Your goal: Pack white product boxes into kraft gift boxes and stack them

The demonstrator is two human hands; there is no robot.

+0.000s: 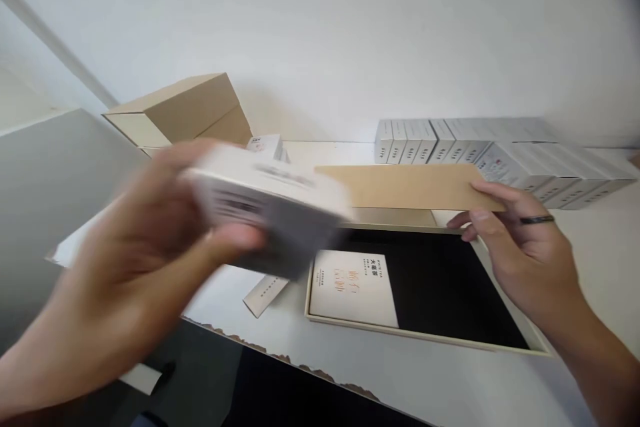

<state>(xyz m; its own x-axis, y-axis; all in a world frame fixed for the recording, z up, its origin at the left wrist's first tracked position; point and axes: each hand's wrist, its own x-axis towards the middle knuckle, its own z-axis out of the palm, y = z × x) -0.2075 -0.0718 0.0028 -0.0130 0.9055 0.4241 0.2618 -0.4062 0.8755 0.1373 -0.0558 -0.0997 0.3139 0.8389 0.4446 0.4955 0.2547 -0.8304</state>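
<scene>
My left hand (145, 247) is closed round a small white and grey box (300, 227), blurred, held up above the table. Between the thumb and fingers of my right hand (525, 240), which wears a dark ring, is the right end of a tan cardboard flap (405, 187). That flap stands at the back edge of a shallow gift box (400, 331) with a black interior. In the box's left part lies a white printed tea box (350, 288); black lining shows to its right. Whether the flap is joined to the gift box I cannot tell.
Rows of silver-white small boxes (450, 140) stand along the wall at the back right. Tan boxes (185, 107) are stacked at the back left. A slim white box (265, 295) lies left of the gift box, near the table's ragged front edge (260, 347).
</scene>
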